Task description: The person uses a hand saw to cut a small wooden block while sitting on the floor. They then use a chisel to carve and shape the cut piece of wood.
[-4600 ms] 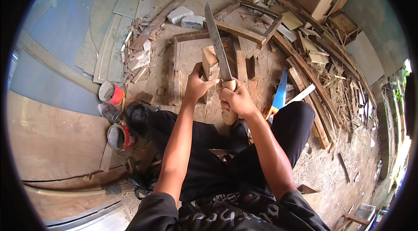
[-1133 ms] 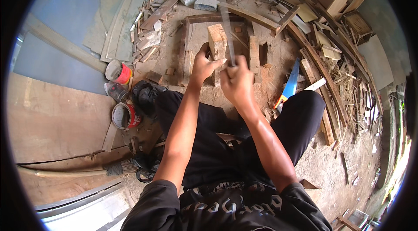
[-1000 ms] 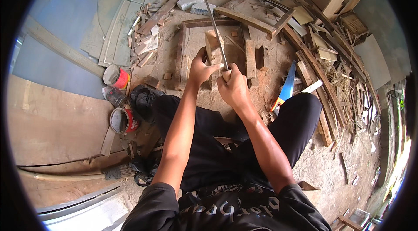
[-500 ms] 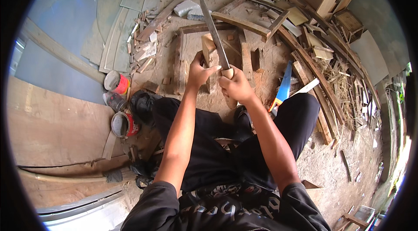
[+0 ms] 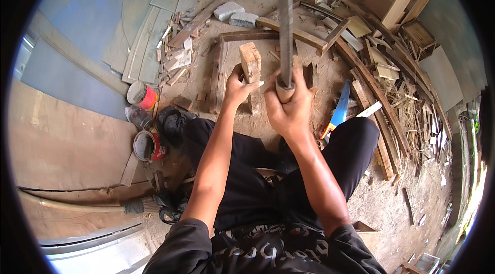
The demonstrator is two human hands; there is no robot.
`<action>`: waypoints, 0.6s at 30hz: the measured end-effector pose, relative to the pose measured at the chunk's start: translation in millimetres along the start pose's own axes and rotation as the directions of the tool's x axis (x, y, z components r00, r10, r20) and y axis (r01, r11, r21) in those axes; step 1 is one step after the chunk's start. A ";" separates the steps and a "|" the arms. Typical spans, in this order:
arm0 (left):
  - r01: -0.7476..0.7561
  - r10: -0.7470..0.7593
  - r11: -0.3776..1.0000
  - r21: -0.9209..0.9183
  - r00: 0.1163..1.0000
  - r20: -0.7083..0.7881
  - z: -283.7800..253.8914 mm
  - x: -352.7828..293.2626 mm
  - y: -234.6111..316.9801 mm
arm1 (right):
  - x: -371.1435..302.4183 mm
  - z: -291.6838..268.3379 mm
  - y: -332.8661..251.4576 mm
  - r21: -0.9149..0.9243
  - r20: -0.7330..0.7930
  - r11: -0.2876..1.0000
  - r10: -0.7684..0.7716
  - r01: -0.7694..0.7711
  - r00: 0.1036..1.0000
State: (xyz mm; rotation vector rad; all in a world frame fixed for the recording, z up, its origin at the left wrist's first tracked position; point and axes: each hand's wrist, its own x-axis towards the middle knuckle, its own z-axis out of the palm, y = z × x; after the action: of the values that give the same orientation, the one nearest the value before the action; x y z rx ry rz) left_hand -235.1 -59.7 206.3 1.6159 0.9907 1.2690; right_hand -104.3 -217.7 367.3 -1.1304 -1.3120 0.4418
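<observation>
My right hand is wrapped round the wooden handle of a machete. Its long grey blade points up and away, raised above the work spot. My left hand grips a wood block that stands upright between my knees, thumb across its near side and fingers hidden behind it. Blade and block are apart. Beyond the block, a rectangle of timber pieces lies on the ground.
A blue handsaw with an orange handle lies by my right knee. Paint cans and a black bag stand at the left. Grey blocks lie far ahead; long beams and wood scraps fill the right.
The machete has been lifted from beside the block and swung to the right, its blade now more upright. My left hand still steadies the wood block in nearly the same place.
</observation>
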 end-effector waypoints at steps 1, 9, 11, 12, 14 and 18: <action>0.020 -0.020 0.999 -0.025 1.000 0.009 1.0 -1.0 6.4 | -0.7 3.2 2.5 0.014 -0.007 0.999 -0.039 0.040 0.999; -0.001 -0.002 1.000 0.030 0.993 0.118 -1.7 4.3 6.9 | -15.4 20.9 86.2 -0.278 0.100 0.912 0.341 -0.302 0.935; -0.032 0.031 0.999 0.005 0.994 0.106 2.4 -0.9 2.8 | -20.1 18.1 89.3 -0.233 0.138 0.919 0.355 -0.318 0.924; -0.040 0.041 0.999 -0.011 0.994 0.102 1.5 -3.4 1.9 | -20.2 15.1 92.2 -0.191 0.185 0.924 0.366 -0.332 0.912; -0.037 0.038 0.999 -0.015 0.995 0.095 -2.1 -8.6 0.3 | -20.2 7.6 97.7 -0.038 0.320 0.895 0.433 -0.445 0.843; -0.022 0.025 0.999 -0.040 0.997 0.067 -1.6 -9.9 -0.6 | -0.4 -16.6 87.8 0.253 0.636 0.586 0.499 -0.770 0.588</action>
State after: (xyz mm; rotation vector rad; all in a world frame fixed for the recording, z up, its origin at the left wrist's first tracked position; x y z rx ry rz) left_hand -238.4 -68.5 202.8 1.6342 0.9023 1.2340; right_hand -61.1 -186.0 295.9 -1.0400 -1.0313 1.6738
